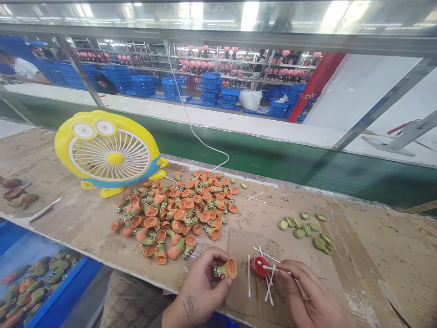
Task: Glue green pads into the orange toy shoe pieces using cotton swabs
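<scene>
My left hand [201,287] grips a boot-shaped piece [221,272], my right hand [309,291] a cotton swab [275,269] whose jerk could tip the red pot [260,273].

- Fan [115,158]: on the table [375,237], left and partly behind the pile of parts [179,214].
- Cup [261,270]: between left hand [205,284] and right hand [312,291].
- Cotton swabs [249,276]: on the table, around the cup.
- Main group of discs [307,231]: right of the pile, behind the right hand.
- Bin [61,291]: far left, below the table edge.
- Stacked crates [210,86]: behind the table.
</scene>
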The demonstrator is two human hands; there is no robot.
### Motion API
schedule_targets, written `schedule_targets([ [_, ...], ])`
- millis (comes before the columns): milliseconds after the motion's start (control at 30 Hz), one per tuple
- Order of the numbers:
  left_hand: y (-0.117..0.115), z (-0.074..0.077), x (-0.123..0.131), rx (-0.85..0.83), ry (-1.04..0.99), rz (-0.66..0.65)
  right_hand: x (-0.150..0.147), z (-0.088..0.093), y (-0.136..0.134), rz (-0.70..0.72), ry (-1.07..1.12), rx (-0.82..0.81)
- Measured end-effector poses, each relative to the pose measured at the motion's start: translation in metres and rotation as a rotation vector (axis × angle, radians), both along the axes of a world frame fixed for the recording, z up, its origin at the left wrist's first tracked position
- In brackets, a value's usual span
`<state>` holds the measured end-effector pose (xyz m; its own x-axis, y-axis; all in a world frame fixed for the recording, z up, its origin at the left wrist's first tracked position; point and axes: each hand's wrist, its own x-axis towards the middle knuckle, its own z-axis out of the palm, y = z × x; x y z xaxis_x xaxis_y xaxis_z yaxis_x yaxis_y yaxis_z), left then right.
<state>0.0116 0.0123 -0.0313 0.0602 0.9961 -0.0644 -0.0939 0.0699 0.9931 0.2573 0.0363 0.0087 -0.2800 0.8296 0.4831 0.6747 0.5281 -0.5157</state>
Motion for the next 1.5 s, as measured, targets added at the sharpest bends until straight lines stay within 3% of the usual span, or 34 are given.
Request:
schedule_targets([
  [233, 0.002, 0.006, -0.005, 0.069, -0.016, -0.013, 0.005, 0.002, 0.000, -0.018, -0.013, 0.028],
  [367, 0.002, 0.007, -0.007, 0.063, -0.015, -0.044, -0.004, 0.008, -0.006, -0.042, 0.106, 0.008],
  [600, 0.002, 0.008, -0.008, 0.044, -0.022, -0.069, -0.039, 0.004, -0.009, 0.162, 0.250, -0.050],
  [833, 0.003, 0.008, -0.008, 0.031, -0.016, -0.078, -0.054, -0.002, -0.011, 0.145, 0.337, -0.110],
  [1200, 0.002, 0.003, -0.010, 0.014, -0.180, -0.146, -0.042, -0.005, -0.006, 0.142, 0.244, -0.053],
  [1367, 0.004, 0.001, -0.013, -0.035, -0.149, -0.100, -0.024, 0.002, 0.001, -0.007, 0.203, -0.039],
  [1500, 0.009, -0.001, -0.017, -0.009, -0.183, -0.088, -0.010, -0.002, 0.007, -0.039, 0.100, -0.042],
])
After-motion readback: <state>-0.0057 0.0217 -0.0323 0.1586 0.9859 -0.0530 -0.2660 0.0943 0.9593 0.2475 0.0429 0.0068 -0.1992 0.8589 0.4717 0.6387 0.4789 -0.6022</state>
